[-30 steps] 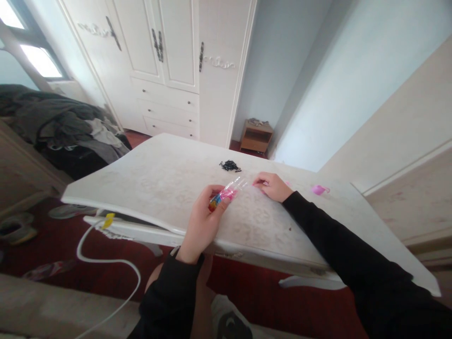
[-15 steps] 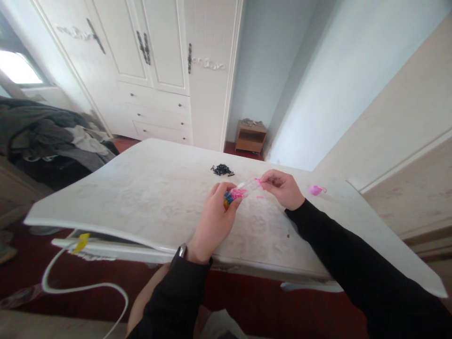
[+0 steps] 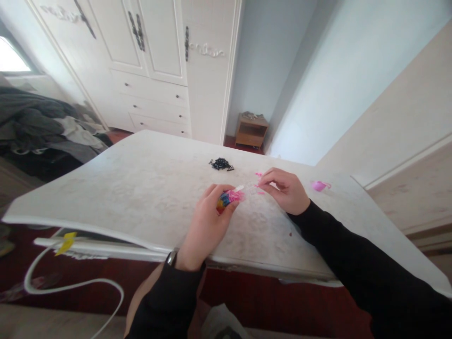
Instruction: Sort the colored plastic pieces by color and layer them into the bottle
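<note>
My left hand [image 3: 208,219] is closed around a clear plastic container [image 3: 251,189] packed with small pieces, pink near the far end and blue, yellow and red lower down. At the container's far end, thumb and fingertips of my right hand [image 3: 285,188] are pinched together on what looks like a small pink piece [image 3: 256,185]. Several loose pink bits [image 3: 259,174] lie on the tabletop around those fingertips. The exact kind of these pieces is too small to tell. Beyond my hands sits a pile of small black pieces [image 3: 221,164].
The white table [image 3: 106,188] has a glossy, smudged covering. A pink object [image 3: 319,186] stands at its right side. A white cable [image 3: 76,285] hangs at the left front. Behind are a white wardrobe [image 3: 151,96], a small wooden cabinet [image 3: 251,131] and heaped clothes [image 3: 38,122].
My right hand has moved slightly right, and more pink bits now show on the table near it. The container is still in my left hand. The whole view has shifted a little.
</note>
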`<state>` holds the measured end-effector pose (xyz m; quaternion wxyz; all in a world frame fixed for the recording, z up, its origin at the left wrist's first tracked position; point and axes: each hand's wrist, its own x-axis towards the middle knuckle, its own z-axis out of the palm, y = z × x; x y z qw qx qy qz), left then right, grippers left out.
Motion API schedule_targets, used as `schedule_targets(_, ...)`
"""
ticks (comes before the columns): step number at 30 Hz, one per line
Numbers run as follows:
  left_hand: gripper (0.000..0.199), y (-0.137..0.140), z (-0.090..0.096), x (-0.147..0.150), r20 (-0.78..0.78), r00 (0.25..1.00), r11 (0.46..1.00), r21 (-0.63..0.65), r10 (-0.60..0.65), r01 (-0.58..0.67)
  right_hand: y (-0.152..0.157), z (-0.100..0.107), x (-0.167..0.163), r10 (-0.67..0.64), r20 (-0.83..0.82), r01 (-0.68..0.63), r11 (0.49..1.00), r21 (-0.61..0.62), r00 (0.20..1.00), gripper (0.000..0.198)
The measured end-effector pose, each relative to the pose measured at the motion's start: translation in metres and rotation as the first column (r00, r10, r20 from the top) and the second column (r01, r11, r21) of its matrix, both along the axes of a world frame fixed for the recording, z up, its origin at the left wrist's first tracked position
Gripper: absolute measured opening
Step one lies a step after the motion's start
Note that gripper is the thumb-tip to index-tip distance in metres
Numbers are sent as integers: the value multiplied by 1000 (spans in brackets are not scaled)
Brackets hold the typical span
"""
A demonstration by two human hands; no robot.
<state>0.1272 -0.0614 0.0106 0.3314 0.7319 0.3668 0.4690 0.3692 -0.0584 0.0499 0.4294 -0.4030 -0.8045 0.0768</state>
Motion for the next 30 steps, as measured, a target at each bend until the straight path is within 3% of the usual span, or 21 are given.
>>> schedule_targets(3,15,0,-1,-1,9,999,999,-22,-50,50,-3,-4,-8,-11,-188,-6,996,-86,982,9)
schedule_targets(9,16,1,-1,-2,62,991,987,-102,-122,128,-4,-8,-16,-106,-447,-7,970,-244,888,34)
schedule_targets(14,17,0,-1,-3,86,986,977,-146,-142,154,-9,-9,-18,-117,-426,9,969,-247,897,27)
schedule_targets(22,17,1,-3,-5,158,977,968,-188,-140,169,-20,-6,-20,50,-304,-120,969,-215,951,15)
schedule_targets(30,17,2,0,-6,158,976,967,-184,-147,176,-16,-5,-22,6,-397,-81,982,-173,918,17)
